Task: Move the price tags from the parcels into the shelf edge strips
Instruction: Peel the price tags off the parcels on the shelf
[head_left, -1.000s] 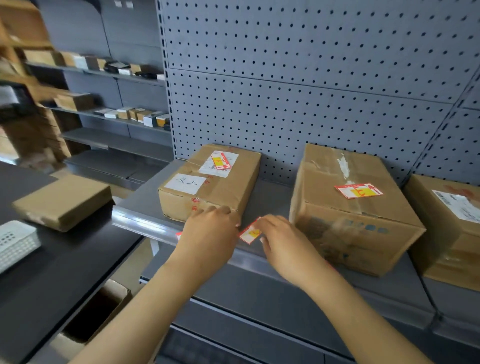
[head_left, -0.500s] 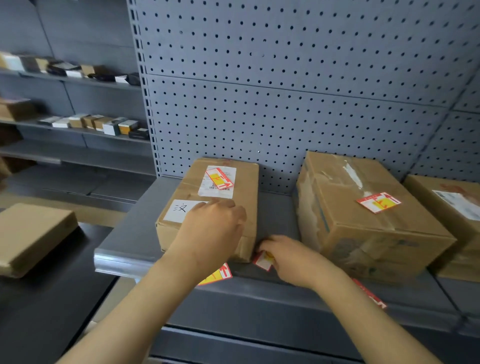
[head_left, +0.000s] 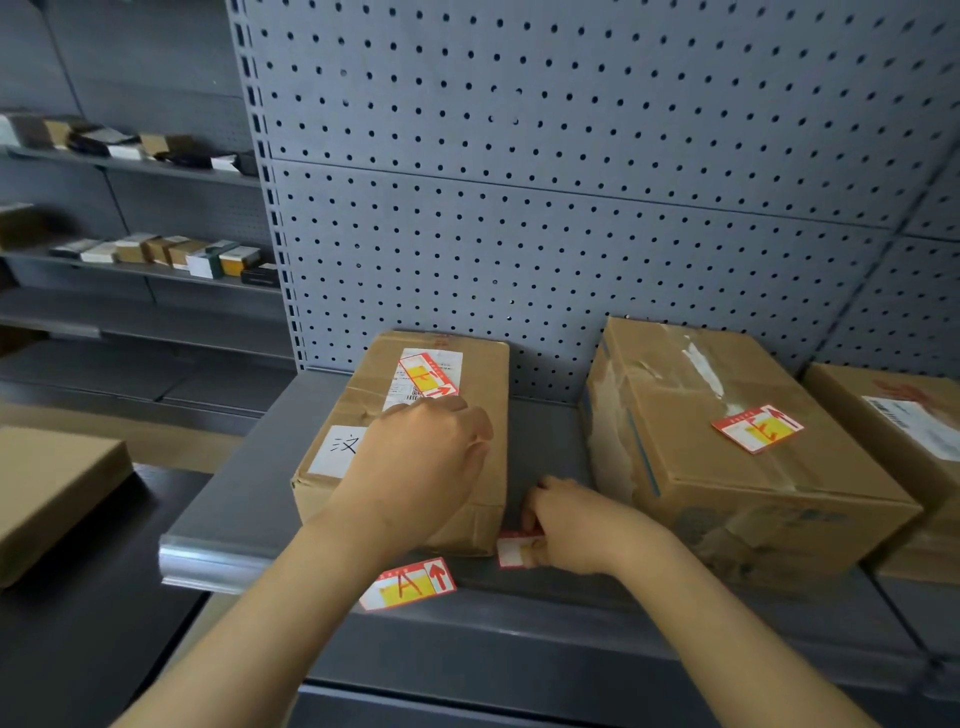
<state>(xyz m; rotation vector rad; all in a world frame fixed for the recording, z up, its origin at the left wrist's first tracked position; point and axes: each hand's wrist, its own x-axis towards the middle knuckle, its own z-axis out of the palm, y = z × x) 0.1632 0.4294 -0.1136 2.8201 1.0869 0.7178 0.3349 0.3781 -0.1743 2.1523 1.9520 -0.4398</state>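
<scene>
right hand (head_left: 576, 525) down at the shelf's front edge, fingers curled in and pinching a small red-and-white price tag (head_left: 517, 550), which sits right at the shelf edge strip (head_left: 218, 564), just off the near corner of the left parcel (head_left: 415, 441). whether it is seated in the strip, cannot tell. left hand (head_left: 421, 467) lies across the top of that same parcel, knuckles up, fingers bent over its right side, gripping the cardboard. beneath the left forearm, another tag marked with a big "a" (head_left: 410, 590) and a red arrow sits tilted in the strip. moving outward: a third tag (head_left: 428, 375) rests on the white shipping label at the far end of the left parcel, touching nothing but the label. the middle parcel (head_left: 727, 457) stands well apart to the right, with its own red-and-yellow tag (head_left: 757, 428) on top. a further parcel (head_left: 904, 447) sits just beside it at the frame's edge. grey pegboard (head_left: 519, 208) behind, a flat carton (head_left: 47, 493) on the dark bench (head_left: 104, 623) at left, small boxes (head_left: 171, 252) on far shelves.
</scene>
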